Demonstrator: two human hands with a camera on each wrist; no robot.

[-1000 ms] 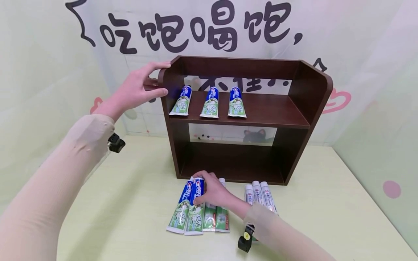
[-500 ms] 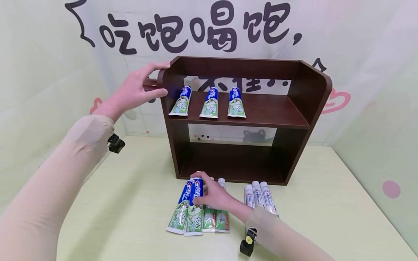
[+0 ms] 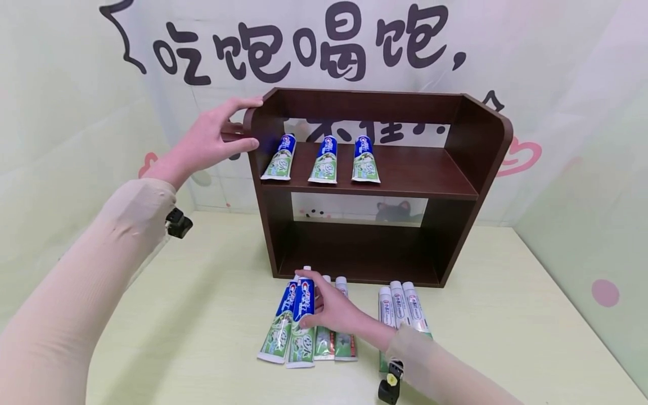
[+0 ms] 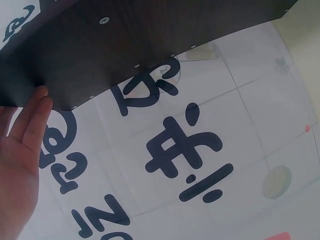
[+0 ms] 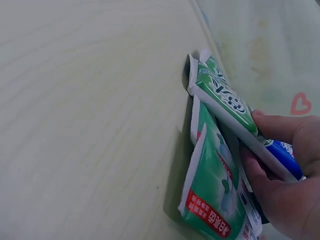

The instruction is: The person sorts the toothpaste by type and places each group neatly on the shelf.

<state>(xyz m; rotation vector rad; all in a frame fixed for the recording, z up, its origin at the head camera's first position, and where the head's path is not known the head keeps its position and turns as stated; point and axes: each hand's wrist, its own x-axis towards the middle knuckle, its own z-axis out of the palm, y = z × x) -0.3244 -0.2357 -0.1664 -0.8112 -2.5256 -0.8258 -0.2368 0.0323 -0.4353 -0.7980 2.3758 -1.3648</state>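
The right grip [image 3: 336,309] pinches a blue tube [image 3: 302,343] between thumb and fingers, in front of the left half of the rack [image 3: 425,169]. The tube's cap points towards the rack, its flat end away; whether it is clear of the counter [image 3: 486,326] I cannot tell. It is probably light, soft and hard to break, a little slick on its printed skin, and likely to dent under a hard squeeze. The fuller upper body looks the best place to take hold, as the thin end may bend.

The right wrist view shows the gap between thumb and fingers and the red band on the green tubes [image 3: 346,346], which the head view partly hides. These lie in front of the rack's middle, a second blue tube [image 3: 278,332] before its left edge, three white tubes [image 3: 397,304] before its right half.

Farther off, the left grip [image 3: 207,138] rests against the rack's left side, fingers extended. Only the left wrist view shows that side's outer face, with a screw [image 4: 104,20]. Three shelved tubes [image 3: 324,163] sit on the rack's upper level; behind it stands a lettered wall [image 3: 557,84].
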